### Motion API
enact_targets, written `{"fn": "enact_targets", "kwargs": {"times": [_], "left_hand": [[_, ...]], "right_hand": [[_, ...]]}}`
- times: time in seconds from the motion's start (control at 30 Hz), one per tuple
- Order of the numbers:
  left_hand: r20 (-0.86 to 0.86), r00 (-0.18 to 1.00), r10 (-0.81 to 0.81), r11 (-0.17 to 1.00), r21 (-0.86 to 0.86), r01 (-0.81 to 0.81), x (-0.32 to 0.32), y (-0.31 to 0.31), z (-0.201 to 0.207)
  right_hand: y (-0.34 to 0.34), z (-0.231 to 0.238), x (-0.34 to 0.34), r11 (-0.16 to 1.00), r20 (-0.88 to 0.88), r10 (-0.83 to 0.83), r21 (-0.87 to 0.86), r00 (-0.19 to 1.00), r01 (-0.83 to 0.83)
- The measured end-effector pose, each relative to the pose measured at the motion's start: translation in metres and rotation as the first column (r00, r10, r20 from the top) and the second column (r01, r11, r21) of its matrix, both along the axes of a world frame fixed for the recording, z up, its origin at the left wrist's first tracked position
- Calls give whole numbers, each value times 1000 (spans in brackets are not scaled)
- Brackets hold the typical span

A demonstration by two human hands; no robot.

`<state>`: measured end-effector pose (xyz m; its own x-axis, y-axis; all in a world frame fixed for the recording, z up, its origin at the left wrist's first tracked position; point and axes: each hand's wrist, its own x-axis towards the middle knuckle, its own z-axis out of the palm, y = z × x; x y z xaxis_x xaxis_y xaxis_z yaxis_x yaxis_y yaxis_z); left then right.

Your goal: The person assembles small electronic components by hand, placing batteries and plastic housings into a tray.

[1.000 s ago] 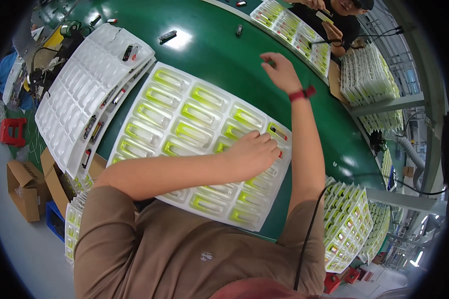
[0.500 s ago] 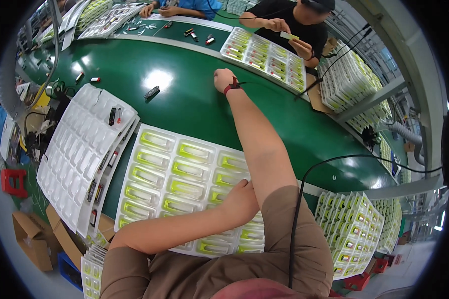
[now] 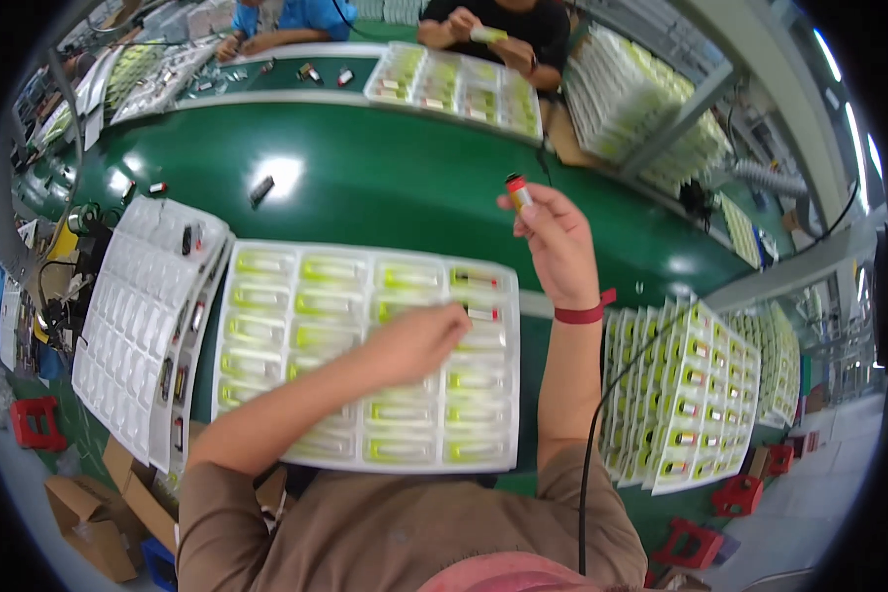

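My right hand [image 3: 559,242] is raised above the bench, right of the tray, its thumb and fingers closed around a small battery-like cylinder [image 3: 519,190] with a red band and black end. Below my arms lies a white plastic tray [image 3: 365,251] with rows of yellow-green lined pockets. My left hand [image 3: 426,340] is over its right part, slightly blurred, with fingertips pinched at the black end of a second red-and-black cylinder [image 3: 483,314] in a right-column pocket. One more cylinder [image 3: 477,280] lies in the pocket above it.
White empty-pocket trays [image 3: 138,296] lean at the left with loose parts on them. A dark loose piece [image 3: 261,190] lies on the green bench [image 3: 365,178]. Filled trays [image 3: 701,405] stand stacked at right. Across the bench, a co-worker's hands [image 3: 483,35] hold a piece over another tray [image 3: 454,84].
My right hand has come back from the far bench toward me and now shows a cylinder. My left hand has shifted up to the right-column pockets, where two cylinders are visible. The view has shifted.
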<state>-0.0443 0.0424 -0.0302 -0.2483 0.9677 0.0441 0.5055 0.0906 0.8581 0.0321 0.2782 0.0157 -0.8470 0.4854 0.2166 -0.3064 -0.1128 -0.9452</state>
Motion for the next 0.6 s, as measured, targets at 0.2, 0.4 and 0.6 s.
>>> {"fn": "enact_targets", "kwargs": {"times": [0.2, 0.4, 0.6], "left_hand": [[842, 500, 204, 977, -147, -152, -11, -22, 10], [986, 134, 100, 976, -71, -206, -21, -18, 18], [862, 471, 184, 963, -62, -263, -16, -25, 16]], "right_hand": [[-21, -3, 48, 985, -78, -27, -172, 997, 13], [-34, -6, 50, 964, -155, 19, -261, 988, -59], [-44, -15, 49, 916, -127, 135, -363, 983, -172]]}}
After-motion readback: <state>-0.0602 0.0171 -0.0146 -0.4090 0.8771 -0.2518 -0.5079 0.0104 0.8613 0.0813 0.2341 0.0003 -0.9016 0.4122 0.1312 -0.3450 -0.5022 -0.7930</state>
